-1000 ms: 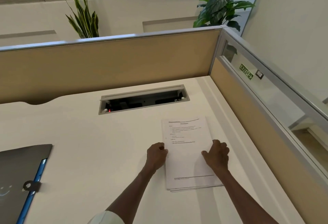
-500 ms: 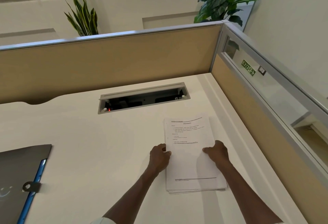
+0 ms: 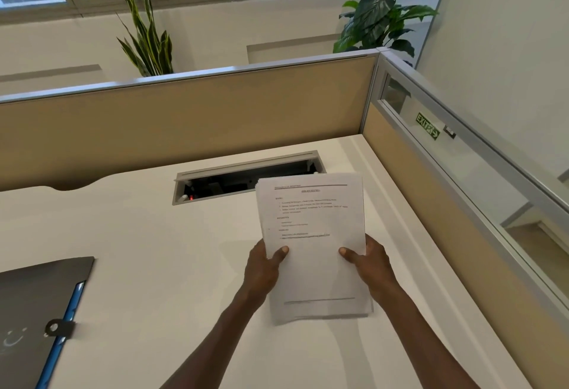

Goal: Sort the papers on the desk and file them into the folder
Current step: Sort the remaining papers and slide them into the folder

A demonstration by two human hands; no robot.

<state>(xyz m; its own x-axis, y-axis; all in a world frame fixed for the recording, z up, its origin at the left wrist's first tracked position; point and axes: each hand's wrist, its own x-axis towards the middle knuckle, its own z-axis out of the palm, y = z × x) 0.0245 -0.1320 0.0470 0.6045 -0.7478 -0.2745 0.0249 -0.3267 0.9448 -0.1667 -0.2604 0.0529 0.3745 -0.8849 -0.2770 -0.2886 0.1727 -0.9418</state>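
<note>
**Stack in both hands, folder off to the left**

Head view: stack of papers (image 3: 312,247) gripped at both side edges, left hand (image 3: 264,268) and right hand (image 3: 371,265) closed on it, thumbs on top, long axis pointing away. Dark folder (image 3: 37,305) flat on the desk (image 3: 147,250), well apart leftward, nearer the left hand. Open cable tray (image 3: 234,179) behind, nothing between.

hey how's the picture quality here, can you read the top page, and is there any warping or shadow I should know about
Head view: the stack of papers is lit evenly, but its print is too soft to read; wide-angle distortion bends the partition rails; both hands cast faint shadows on the desk; bright daylight comes from the windows.
</note>
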